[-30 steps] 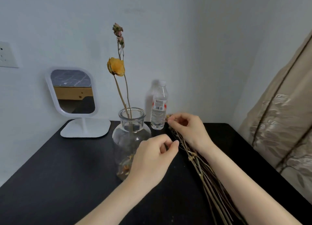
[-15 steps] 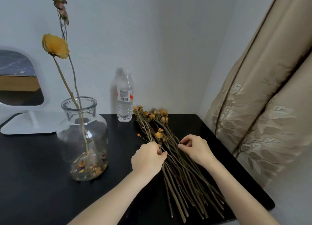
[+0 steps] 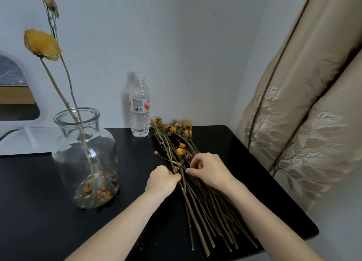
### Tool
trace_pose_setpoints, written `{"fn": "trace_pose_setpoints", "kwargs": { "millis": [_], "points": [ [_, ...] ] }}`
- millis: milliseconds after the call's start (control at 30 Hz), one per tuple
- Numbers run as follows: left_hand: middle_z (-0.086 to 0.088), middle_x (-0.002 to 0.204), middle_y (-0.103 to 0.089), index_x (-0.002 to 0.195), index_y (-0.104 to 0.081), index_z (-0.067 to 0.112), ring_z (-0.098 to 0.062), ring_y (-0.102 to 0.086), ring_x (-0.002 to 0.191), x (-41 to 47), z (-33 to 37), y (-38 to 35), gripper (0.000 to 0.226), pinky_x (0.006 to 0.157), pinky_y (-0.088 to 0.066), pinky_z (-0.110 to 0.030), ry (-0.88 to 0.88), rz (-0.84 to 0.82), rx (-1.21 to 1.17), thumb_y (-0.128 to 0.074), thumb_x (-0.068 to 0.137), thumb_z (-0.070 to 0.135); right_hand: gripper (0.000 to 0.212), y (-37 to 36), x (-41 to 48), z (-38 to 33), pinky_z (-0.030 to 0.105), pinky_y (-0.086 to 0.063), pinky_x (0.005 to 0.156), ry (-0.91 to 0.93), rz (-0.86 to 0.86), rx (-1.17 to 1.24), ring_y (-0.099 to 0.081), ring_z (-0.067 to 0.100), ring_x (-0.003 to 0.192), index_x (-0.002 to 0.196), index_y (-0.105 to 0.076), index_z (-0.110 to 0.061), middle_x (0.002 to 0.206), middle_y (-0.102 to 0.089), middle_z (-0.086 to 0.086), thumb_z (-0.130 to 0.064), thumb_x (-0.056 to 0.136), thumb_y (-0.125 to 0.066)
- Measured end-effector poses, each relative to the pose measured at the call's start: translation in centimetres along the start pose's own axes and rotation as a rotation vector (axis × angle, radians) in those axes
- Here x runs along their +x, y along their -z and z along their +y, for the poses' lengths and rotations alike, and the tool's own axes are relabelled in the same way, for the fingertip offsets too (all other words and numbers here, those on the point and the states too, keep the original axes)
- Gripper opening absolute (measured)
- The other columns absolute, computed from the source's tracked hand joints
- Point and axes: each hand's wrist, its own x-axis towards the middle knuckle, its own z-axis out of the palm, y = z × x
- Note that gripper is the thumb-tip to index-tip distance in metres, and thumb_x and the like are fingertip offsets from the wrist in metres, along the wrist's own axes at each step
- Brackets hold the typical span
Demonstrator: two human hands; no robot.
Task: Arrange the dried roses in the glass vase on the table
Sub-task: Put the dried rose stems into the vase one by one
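Black table (image 3: 49, 211); roses (image 3: 195, 192) (near edge)

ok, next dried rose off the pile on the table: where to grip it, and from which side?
Probably on the bare stem below the heads, about where the left hand and right hand pinch now. Come from above, on the vase side. The pile of dried roses lies flat with the brittle-looking heads toward the wall, and the leftmost stems sit at the pile's edge, so a pinch grip there should lift one free.
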Motion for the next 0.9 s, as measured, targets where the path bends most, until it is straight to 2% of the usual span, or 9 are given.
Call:
{"fn": "trace_pose_setpoints", "kwargs": {
  "millis": [100, 200, 300, 467, 633, 800, 900],
  "points": [
    [0.003, 0.042, -0.026, 0.051, -0.037, 0.014, -0.015, -0.024, 0.037, 0.3, -0.2, -0.2, 0.04, 0.047, -0.025, -0.024, 0.014, -0.018, -0.073, -0.059, 0.084, 0.019, 0.017, -0.4, 0.4, -0.2, 0.02, -0.043, 0.06, -0.003, -0.04, -0.078, -0.049, 0.002, 0.062, 0.093, -0.067, -0.02, 0.069, -0.05, -0.014, -0.033, 0.083, -0.067],
    [0.001, 0.047, -0.029, 0.069, -0.05, 0.01, -0.014, -0.027, 0.04, 0.3, -0.2, -0.3, 0.022, 0.044, -0.026, -0.023, 0.033, -0.042, -0.14, -0.057, 0.088, 0.02, 0.014, -0.5, 0.7, -0.4, 0.024, -0.048, 0.066, -0.016, -0.049, -0.093, -0.053, 0.005, 0.067, 0.092, -0.068, -0.018, 0.071, -0.053, -0.012, -0.03, 0.085, -0.066],
    [-0.001, 0.052, -0.034, 0.081, -0.051, 0.009, -0.013, -0.031, 0.043, 0.2, -0.1, -0.4, 0.014, 0.041, -0.029, -0.021, 0.081, -0.057, -0.278, -0.052, 0.091, 0.018, 0.01, -0.4, 0.8, -0.6, 0.027, -0.054, 0.072, -0.022, -0.052, -0.085, -0.059, 0.009, 0.074, 0.09, -0.068, -0.017, 0.078, -0.059, -0.007, -0.026, 0.086, -0.064],
    [-0.002, 0.057, -0.038, 0.087, -0.046, 0.009, -0.012, -0.032, 0.046, 0.0, 0.1, -0.3, 0.01, 0.038, -0.028, -0.019, 0.11, -0.047, -0.419, -0.049, 0.093, 0.015, 0.005, 0.0, 0.8, -0.8, 0.02, -0.049, 0.062, -0.024, -0.022, 0.019, -0.057, 0.005, 0.066, 0.084, -0.066, -0.019, 0.072, -0.059, -0.009, -0.023, 0.085, -0.064],
    [-0.001, 0.055, -0.041, 0.082, -0.047, 0.008, -0.013, -0.035, 0.047, -0.4, -0.1, 0.3, 0.014, 0.041, -0.032, -0.02, 0.058, -0.003, -0.389, -0.05, 0.093, 0.018, 0.008, 1.2, 0.7, -0.7, 0.011, -0.042, 0.059, -0.039, 0.016, 0.176, -0.059, 0.004, 0.071, 0.088, -0.068, -0.018, 0.076, -0.063, -0.008, -0.025, 0.086, -0.064],
    [0.0, 0.059, -0.042, 0.07, -0.046, 0.013, -0.013, -0.039, 0.052, -0.6, -0.2, 0.9, 0.022, 0.05, -0.032, -0.025, -0.067, 0.07, -0.272, -0.051, 0.091, 0.016, 0.01, 2.0, 0.5, -0.4, 0.015, -0.044, 0.063, -0.071, 0.028, 0.27, -0.058, 0.005, 0.073, 0.085, -0.068, -0.017, 0.077, -0.063, -0.005, -0.026, 0.085, -0.065],
    [0.0, 0.06, -0.046, 0.073, -0.049, 0.015, -0.013, -0.041, 0.051, -0.9, -0.2, 1.3, 0.019, 0.053, -0.036, -0.026, -0.123, 0.102, -0.165, -0.051, 0.091, 0.019, 0.013, 2.3, 0.2, -0.2, 0.021, -0.049, 0.07, -0.093, 0.002, 0.332, -0.061, 0.009, 0.075, 0.087, -0.07, -0.015, 0.078, -0.066, -0.001, -0.027, 0.085, -0.066]
  ]
}}
